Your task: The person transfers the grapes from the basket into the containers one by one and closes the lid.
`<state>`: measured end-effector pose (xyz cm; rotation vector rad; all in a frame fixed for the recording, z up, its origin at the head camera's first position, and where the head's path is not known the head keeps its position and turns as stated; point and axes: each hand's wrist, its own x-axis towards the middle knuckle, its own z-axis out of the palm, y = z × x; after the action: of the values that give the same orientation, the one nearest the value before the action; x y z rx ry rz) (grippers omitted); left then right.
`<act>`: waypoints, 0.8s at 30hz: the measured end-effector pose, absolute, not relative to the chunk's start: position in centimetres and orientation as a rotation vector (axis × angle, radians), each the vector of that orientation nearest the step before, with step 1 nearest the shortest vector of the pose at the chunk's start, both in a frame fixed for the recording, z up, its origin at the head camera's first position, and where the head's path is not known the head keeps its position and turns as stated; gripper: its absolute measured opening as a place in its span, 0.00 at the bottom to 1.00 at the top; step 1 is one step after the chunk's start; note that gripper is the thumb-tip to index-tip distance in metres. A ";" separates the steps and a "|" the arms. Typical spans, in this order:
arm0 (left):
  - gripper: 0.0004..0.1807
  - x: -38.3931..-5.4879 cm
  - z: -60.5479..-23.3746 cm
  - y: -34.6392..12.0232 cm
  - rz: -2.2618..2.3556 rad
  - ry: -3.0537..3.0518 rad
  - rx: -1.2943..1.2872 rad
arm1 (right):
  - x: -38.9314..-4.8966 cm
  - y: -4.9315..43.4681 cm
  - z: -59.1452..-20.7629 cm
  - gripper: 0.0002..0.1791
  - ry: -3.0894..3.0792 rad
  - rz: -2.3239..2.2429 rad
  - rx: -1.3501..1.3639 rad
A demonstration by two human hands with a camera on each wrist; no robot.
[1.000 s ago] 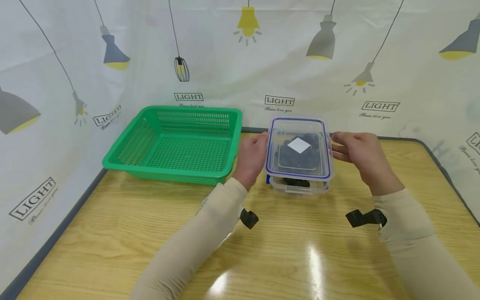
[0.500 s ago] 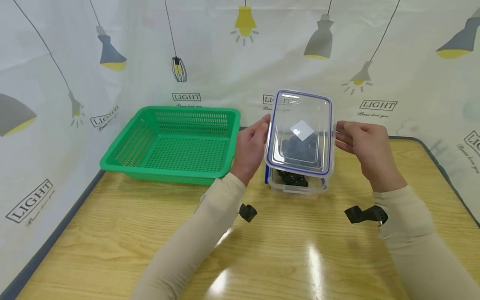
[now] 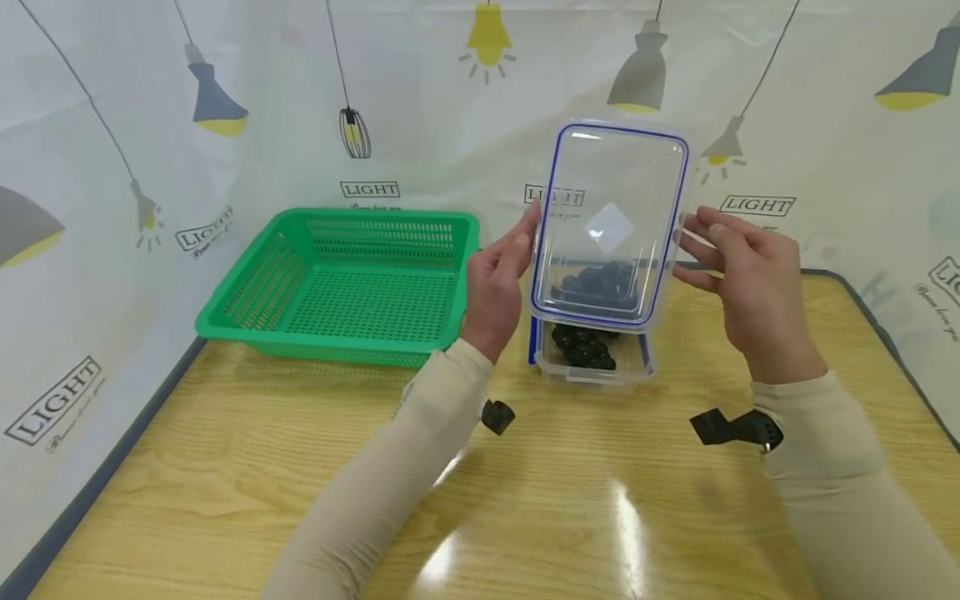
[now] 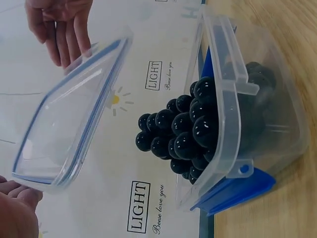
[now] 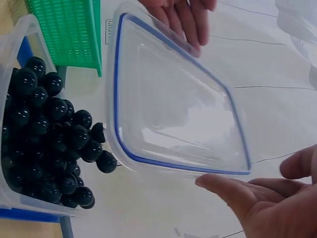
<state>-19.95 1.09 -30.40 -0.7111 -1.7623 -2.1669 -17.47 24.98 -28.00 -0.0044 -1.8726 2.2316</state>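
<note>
A clear plastic lid (image 3: 622,179) with a blue seal and a white diamond sticker is tilted up over the food container. My left hand (image 3: 495,292) holds its left edge, and the fingers of my right hand (image 3: 761,292) are at its right edge. Below it on the table stands the clear food container (image 4: 285,119), with a blue side clip (image 4: 235,191) hanging out. Black grapes (image 4: 181,129) fill it and rise above the rim. In the head view the lid's lower edge overlaps the back part of the grapes.
A green perforated plastic basket (image 3: 367,304) stands on the wooden table (image 3: 562,500), left of the container. Behind the table hangs a white backdrop (image 3: 420,75) printed with lamps. Black straps are on both wrists.
Both hands have raised the lid off the container and tipped its far edge upward. More of the grapes show beneath it. The container and basket have stayed in place.
</note>
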 end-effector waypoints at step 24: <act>0.27 -21.8 -32.5 2.3 -1.950 -1.507 -0.983 | -18.1 24.6 -29.3 0.17 -1.832 2.020 0.285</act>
<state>-21.80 2.26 -32.55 -0.9827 -1.5070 -1.9504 -18.13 24.57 -29.31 0.2855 -1.8323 2.0201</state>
